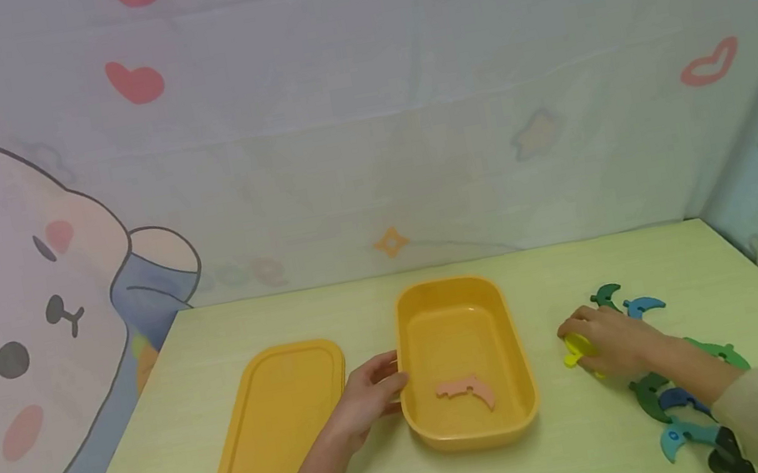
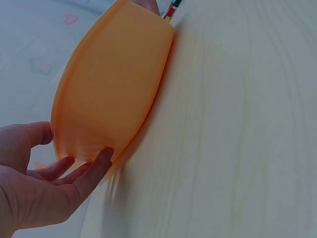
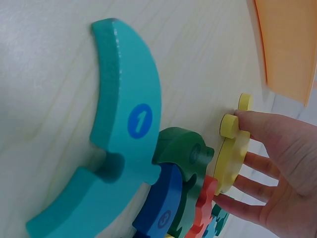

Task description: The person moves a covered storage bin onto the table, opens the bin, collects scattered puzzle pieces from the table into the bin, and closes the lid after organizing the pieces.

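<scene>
Well, the flat yellow lid (image 1: 285, 435) lies toward the table's (image 1: 570, 456) left edge, thin and smooth-looking, easiest to lift by its border. Just right of it, the left hand (image 1: 366, 402) holds the yellow tub (image 1: 476, 440) by its left side, thumb at the rim, fingers against the outer wall. The tub looks like light, fairly rigid plastic, liable to slide if bumped. A pink piece (image 1: 460, 386) lies flat inside. Between the tub and the table's right edge, the right hand (image 1: 610, 338) pinches a yellow piece (image 3: 230, 161) between thumb and fingers; whether it touches the surface, I cannot tell. It should be light and stiff, perhaps slightly slick, and hardly fragile; the broad body offers a surer hold than the small rounded knobs. Farther toward the right edge lie a teal piece (image 3: 114, 64) marked 1, a dark blue piece (image 3: 161, 201) and a green piece (image 1: 719, 352), whose thick sides look good for pinching.
</scene>
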A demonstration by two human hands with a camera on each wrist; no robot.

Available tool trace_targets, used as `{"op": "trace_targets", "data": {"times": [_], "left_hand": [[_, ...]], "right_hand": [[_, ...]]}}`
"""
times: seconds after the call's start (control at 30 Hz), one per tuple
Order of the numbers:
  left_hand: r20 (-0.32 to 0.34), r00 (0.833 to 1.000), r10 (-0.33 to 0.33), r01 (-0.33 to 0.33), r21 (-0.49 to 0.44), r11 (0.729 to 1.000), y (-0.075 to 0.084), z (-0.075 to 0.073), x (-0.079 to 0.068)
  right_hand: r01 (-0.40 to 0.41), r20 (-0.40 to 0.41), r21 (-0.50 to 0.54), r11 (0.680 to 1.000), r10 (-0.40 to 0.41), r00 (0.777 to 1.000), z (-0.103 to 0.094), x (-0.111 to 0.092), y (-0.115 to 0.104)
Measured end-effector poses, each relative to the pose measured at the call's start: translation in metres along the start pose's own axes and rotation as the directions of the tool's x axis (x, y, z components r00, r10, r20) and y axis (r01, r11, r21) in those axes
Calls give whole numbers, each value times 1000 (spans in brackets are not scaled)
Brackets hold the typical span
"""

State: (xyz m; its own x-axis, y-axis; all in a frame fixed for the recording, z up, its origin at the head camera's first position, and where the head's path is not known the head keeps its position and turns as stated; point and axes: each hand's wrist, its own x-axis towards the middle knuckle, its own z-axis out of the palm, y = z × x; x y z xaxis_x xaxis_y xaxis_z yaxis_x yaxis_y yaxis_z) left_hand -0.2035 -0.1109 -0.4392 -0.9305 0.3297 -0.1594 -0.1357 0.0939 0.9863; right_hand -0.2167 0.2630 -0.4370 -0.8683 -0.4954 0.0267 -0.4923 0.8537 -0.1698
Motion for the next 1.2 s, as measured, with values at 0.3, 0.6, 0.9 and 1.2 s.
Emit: {"op": "trace_targets", "data": {"times": [0.3, 0.6, 0.9, 1.2], "left_hand": [[1, 1000, 0, 0, -4, 1000, -1, 0, 0], [4, 1000, 0, 0, -8, 1000, 1, 2, -1], [5, 1000, 2, -2, -9, 1000, 1, 1, -1], [1, 1000, 3, -3, -5, 1000, 1, 1, -1]], "right_hand": [[-16, 26, 29, 999, 15, 1000, -4, 1, -2], [-24, 27, 22, 999, 23, 999, -4, 2, -1], [12, 11, 3, 1000, -12, 1000, -3, 3, 0], [15, 24, -7, 1000, -15, 1000, -12, 10, -4]]}}
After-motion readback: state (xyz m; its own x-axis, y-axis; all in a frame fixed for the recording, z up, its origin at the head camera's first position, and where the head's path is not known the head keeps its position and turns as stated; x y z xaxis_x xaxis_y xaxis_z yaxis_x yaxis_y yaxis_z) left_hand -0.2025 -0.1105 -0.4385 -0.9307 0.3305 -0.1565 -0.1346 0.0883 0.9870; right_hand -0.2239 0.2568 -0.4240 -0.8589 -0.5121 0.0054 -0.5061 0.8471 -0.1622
